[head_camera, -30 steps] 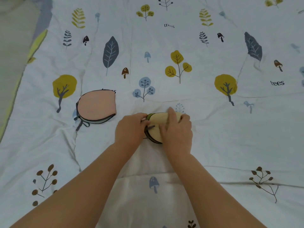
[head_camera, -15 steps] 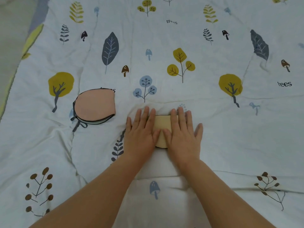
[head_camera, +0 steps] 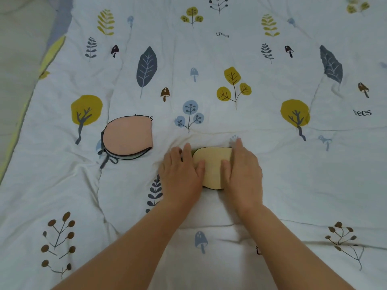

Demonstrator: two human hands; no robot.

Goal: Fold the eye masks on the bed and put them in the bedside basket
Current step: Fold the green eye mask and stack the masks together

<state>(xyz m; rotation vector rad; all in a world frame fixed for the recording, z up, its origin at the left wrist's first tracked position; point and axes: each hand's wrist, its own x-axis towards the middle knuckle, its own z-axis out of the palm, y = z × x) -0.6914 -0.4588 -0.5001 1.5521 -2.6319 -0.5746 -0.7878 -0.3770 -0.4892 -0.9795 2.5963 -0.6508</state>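
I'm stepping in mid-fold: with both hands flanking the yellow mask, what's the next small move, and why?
Probably close both hands on the yellow eye mask and lift it. It already lies folded, the left hand and right hand flat at its sides. The pink eye mask is folded too. No basket is in view.

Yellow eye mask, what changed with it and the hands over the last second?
Both hands let go their grip on the folded pale-yellow fabric eye mask and pressed flat; now the left hand and right hand have slid apart to its sides, uncovering it. The folded pink fabric eye mask stayed put.
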